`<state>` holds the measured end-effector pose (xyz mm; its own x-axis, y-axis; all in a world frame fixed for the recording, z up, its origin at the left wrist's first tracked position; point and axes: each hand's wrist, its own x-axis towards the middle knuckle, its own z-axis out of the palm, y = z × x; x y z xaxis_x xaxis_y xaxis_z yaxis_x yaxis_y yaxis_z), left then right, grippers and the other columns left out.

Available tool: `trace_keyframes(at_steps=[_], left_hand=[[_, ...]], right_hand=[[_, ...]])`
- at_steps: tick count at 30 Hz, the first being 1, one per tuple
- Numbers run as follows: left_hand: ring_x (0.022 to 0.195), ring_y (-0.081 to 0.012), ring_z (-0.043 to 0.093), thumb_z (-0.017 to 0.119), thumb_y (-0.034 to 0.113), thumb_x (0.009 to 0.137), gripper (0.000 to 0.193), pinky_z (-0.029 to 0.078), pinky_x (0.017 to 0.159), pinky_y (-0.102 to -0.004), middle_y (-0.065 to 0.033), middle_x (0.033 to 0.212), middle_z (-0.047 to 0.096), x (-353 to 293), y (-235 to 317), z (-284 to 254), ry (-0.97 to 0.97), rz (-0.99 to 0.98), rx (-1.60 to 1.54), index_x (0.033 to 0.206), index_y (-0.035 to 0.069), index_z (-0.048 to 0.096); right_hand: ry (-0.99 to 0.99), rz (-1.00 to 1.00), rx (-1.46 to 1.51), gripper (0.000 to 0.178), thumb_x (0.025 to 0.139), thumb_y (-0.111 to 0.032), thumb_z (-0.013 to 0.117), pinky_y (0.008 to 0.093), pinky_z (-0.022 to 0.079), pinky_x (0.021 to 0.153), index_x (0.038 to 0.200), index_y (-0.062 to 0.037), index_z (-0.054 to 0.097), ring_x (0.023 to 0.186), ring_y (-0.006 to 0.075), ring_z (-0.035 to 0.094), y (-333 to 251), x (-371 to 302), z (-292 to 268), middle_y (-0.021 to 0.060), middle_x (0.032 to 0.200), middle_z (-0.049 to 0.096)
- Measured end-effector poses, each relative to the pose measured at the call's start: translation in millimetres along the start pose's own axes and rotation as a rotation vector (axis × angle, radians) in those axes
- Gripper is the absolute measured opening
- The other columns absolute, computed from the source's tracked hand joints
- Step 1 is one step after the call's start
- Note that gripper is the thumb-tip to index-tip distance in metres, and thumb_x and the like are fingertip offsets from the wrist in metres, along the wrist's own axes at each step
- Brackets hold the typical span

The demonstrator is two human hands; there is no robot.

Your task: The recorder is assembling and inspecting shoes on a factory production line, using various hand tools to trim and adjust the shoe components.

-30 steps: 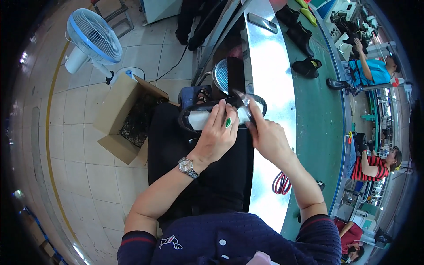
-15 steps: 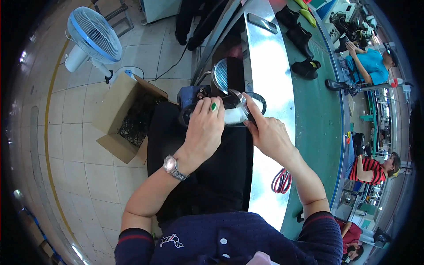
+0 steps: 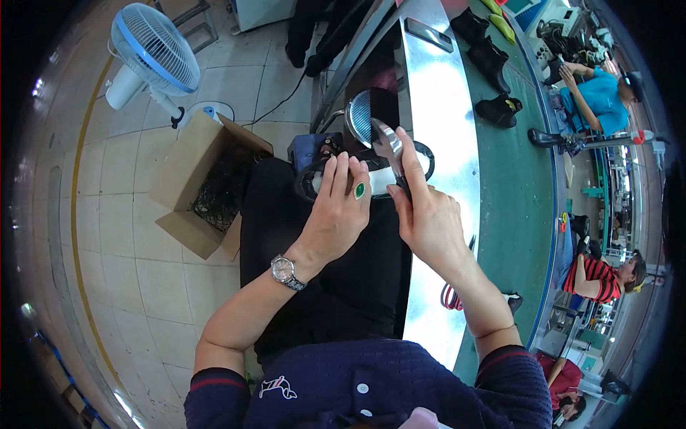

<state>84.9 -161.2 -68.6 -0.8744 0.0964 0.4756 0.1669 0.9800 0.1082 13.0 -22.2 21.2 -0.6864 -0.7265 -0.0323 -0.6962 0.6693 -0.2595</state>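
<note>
Across my dark-clothed lap lies a shoe [image 3: 381,181], underside up, with a black rim around a white middle. My left hand [image 3: 339,207], wearing a green-stoned ring, holds the shoe down with its fingers laid over the left part. My right hand [image 3: 434,218] is closed around the dark handle of a hand tool [image 3: 388,145] with a curved, shiny metal head; its exact kind is unclear. The index finger stretches along the tool. That head is just above the shoe's far edge, and I cannot tell whether they touch.
On my right runs a shiny metal ledge [image 3: 446,136] bearing a phone [image 3: 428,34] and a red-and-black cord bundle [image 3: 451,297]. Black shoes [image 3: 498,110] stand on the green surface [image 3: 514,214] beyond. An open cardboard box [image 3: 182,168] and a fan [image 3: 157,50] are left; co-workers sit right.
My right hand has turned and lifted the tool's head away from the shoe's middle. My left fingers have shifted slightly right. Another black shoe now shows past my right forearm.
</note>
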Motion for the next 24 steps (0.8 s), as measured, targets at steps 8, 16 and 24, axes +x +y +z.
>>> trace_keyframes(at_steps=[8,16,24], left_hand=[[0.118,-0.0429,0.053,0.057,0.000,0.082,0.029,0.039,0.107,-0.0508,-0.0230,0.112,0.054,-7.1,-3.9,4.7,0.119,-0.018,-0.137,0.107,-0.014,0.060],[0.125,-0.0382,0.043,0.081,0.012,0.064,0.073,0.038,0.105,-0.0437,-0.0213,0.132,0.045,4.8,-14.0,-50.8,-0.100,-0.354,-0.146,0.128,-0.005,0.050],[0.115,-0.0335,0.058,0.081,0.011,0.068,0.067,0.049,0.095,-0.0375,-0.0206,0.124,0.058,-16.1,-26.7,-32.1,-0.005,-0.307,-0.314,0.127,-0.003,0.051]], right_hand=[[-0.087,0.039,-0.007,0.075,0.091,-0.009,0.055,0.0437,0.051,0.049,0.153,-0.0124,0.014,0.053,0.0347,0.064,-9.8,6.2,-0.5,0.0197,0.065,0.064],[-0.092,-0.002,0.050,0.074,0.091,-0.010,0.054,0.0457,0.050,0.051,0.153,-0.0139,0.014,0.052,0.0365,0.062,-10.4,9.7,-0.5,0.0183,0.061,0.062],[-0.170,-0.018,0.058,0.073,0.092,-0.010,0.053,0.0462,0.050,0.050,0.153,-0.0101,0.012,0.052,0.0368,0.062,-17.2,16.1,5.7,0.0194,0.061,0.062]])
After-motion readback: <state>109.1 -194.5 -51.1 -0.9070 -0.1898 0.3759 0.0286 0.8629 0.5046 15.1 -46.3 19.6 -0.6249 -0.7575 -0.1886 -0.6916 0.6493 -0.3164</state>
